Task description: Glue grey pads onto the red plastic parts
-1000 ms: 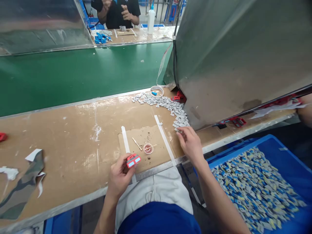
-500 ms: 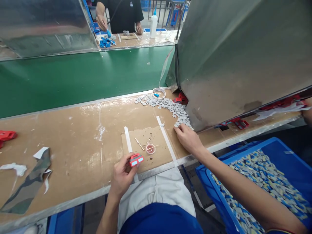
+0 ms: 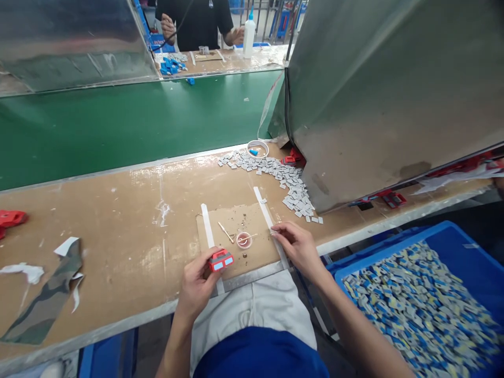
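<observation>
We see a small red part (image 3: 221,260) with two pale blue windows, pinched flat in our left hand (image 3: 197,286) over the near table edge. Our right hand (image 3: 298,247) pinches something tiny, too small to tell.

At the lower centre of the frame, a small red part (image 3: 221,260) shows two pale blue panes. Just right of it sits a pink-rimmed cup (image 3: 244,240) on a tan cardboard pad (image 3: 236,215) edged by white tape strips (image 3: 208,226). Grey chips (image 3: 283,178) trail toward the upper right. A blue bin (image 3: 464,262) at lower right holds grey, blue and yellow pieces. A green belt (image 3: 118,121) crosses the upper left; camouflage fabric (image 3: 43,302) lies at lower left.
</observation>
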Available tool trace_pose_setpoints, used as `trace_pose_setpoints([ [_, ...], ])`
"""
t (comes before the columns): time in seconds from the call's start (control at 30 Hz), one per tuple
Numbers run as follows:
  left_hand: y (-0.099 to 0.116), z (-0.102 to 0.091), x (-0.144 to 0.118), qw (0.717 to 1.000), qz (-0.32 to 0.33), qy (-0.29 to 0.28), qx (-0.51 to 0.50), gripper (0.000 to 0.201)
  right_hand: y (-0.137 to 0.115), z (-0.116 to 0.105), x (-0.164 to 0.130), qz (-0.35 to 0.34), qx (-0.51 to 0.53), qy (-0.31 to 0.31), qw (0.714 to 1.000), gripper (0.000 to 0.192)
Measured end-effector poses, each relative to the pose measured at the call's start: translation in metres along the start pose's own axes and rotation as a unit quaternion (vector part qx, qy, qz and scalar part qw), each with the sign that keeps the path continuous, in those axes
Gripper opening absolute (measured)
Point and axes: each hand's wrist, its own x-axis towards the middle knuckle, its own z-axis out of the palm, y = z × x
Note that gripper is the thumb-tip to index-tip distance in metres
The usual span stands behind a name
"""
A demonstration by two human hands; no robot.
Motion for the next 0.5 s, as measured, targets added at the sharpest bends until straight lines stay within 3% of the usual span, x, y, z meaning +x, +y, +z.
trace_pose_setpoints([
  [0.13, 0.000, 0.000, 0.000, 1.000, 0.000, -0.005, 0.006, 0.029, -0.004, 0.003, -0.001, -0.034, -0.047, 0.011, 0.998, 0.020],
  [0.27, -0.001, -0.001, 0.001, 1.000, -0.001, -0.012, 0.013, 0.034, -0.007, -0.006, 0.002, -0.017, -0.028, -0.014, 0.999, 0.024],
  [0.37, -0.002, -0.001, 0.000, 1.000, -0.007, -0.011, 0.001, 0.035, -0.011, -0.009, 0.001, 0.037, 0.085, -0.021, 0.996, 0.026],
  [0.5, -0.002, 0.001, -0.003, 0.998, -0.025, -0.007, -0.052, 0.031, -0.018, -0.007, -0.005, 0.128, 0.244, -0.030, 0.961, 0.037],
])
